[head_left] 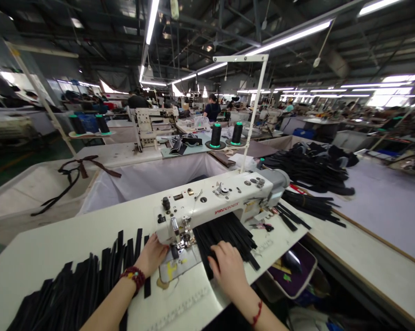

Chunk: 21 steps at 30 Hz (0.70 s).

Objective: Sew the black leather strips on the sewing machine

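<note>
A white sewing machine [214, 202] stands on a pale table. My left hand [152, 256] is just left of its needle area, fingers bent together near the presser foot; what they hold, if anything, is hidden. My right hand [228, 266] rests with fingers spread on black strips [224, 234] lying under the machine's arm. More black strips [72, 289] are spread in a row at the left, partly behind my left forearm. One strip [147, 280] lies beneath my left wrist.
Small scissors [267, 227] lie right of the strips under the arm. Two black thread cones [216, 135] stand behind the machine. Black pieces [307, 168] are piled at the right. A cloth-lined bin [141, 177] sits behind the table; a person [212, 109] is farther back.
</note>
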Each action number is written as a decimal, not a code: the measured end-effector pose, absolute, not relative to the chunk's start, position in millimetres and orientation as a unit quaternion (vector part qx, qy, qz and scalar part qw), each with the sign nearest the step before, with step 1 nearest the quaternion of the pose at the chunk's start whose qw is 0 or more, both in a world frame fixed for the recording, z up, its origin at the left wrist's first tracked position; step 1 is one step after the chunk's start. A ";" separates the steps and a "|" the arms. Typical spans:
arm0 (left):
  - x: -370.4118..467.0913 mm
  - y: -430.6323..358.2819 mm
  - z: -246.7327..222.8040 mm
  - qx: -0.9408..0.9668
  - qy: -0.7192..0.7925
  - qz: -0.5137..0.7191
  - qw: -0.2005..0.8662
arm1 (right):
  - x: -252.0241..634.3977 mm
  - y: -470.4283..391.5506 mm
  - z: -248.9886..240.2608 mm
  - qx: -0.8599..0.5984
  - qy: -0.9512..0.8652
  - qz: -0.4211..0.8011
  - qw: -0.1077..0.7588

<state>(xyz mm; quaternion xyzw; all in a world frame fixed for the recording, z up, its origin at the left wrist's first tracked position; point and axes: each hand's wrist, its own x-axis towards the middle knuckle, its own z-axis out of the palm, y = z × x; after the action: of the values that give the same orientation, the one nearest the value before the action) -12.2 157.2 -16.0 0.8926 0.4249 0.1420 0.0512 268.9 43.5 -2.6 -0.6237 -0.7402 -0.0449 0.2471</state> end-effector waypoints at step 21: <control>3.9 77.4 -16.8 0.873 0.479 0.092 0.018 | 279.2 -10.2 -25.3 -0.444 -0.831 -0.123 0.311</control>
<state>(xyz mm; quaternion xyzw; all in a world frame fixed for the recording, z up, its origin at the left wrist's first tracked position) 3.9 77.4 -16.8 0.8729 0.4787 0.0922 0.0178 279.2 -10.2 -25.3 -0.4443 -0.8310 -0.1227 0.3113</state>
